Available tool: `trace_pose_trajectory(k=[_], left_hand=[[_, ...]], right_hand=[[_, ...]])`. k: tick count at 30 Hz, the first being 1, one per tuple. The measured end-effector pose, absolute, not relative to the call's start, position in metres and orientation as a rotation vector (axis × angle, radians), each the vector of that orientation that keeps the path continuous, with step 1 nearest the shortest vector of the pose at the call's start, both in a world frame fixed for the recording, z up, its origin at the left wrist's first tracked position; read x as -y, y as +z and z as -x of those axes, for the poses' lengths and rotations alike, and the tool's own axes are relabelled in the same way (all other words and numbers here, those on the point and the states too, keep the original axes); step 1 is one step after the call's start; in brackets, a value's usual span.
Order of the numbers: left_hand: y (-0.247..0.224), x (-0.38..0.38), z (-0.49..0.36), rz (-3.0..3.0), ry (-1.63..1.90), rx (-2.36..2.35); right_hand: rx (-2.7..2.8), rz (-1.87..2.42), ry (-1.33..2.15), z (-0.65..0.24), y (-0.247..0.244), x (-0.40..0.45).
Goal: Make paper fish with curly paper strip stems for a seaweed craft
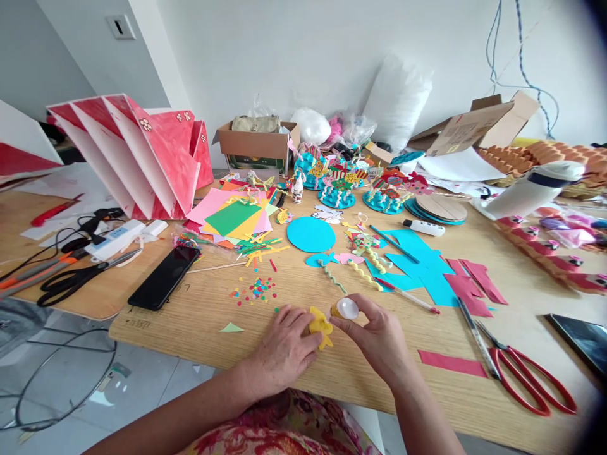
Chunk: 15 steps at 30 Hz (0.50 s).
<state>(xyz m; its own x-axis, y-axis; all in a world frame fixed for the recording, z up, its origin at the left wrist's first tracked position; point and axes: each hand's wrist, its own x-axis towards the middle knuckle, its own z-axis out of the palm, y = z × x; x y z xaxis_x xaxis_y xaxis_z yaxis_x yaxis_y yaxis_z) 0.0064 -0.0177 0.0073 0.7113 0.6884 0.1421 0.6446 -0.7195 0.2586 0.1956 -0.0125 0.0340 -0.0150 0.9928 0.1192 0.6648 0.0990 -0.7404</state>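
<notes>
My left hand (287, 347) pinches a small yellow paper cutout (321, 325), fish-like in outline, against the table near its front edge. Its left part is hidden under my fingers. Close on the right, my right hand (377, 332) grips what looks like a small glue bottle (348, 308), tipped over with its round white base facing up and its narrow end toward the cutout. Whether that end touches the paper I cannot tell. Beyond my hands lie a twisted green paper strip (334, 278), scattered confetti dots (258, 289) and a blue paper circle (310, 234).
Red-handled scissors (521, 373), a pen (477, 335) and a red paper strip (452, 363) lie to the right. Blue paper scraps (422, 262) spread behind them. A black phone (164, 278) and black scissors (80, 278) are on the left. Decorated blue discs (336, 199) stand farther back.
</notes>
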Motion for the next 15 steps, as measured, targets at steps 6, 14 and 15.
trace_pose_trajectory(k=[6, 14, 15], left_hand=[[0.0074, 0.0179, -0.0064, -2.727, 0.345, -1.08], [0.0056, 0.0183, -0.0062, -2.723, 0.358, -1.085], [0.0057, 0.0183, -0.0062, -2.721, 0.357, -1.085]], right_hand=[[1.746, 1.614, 0.66, -0.1924, 0.034, 0.0094], [1.804, 1.558, 0.702, -0.1884, 0.0377, 0.0147], [1.799, 1.569, 0.704, -0.1892, 0.0379, 0.0156]])
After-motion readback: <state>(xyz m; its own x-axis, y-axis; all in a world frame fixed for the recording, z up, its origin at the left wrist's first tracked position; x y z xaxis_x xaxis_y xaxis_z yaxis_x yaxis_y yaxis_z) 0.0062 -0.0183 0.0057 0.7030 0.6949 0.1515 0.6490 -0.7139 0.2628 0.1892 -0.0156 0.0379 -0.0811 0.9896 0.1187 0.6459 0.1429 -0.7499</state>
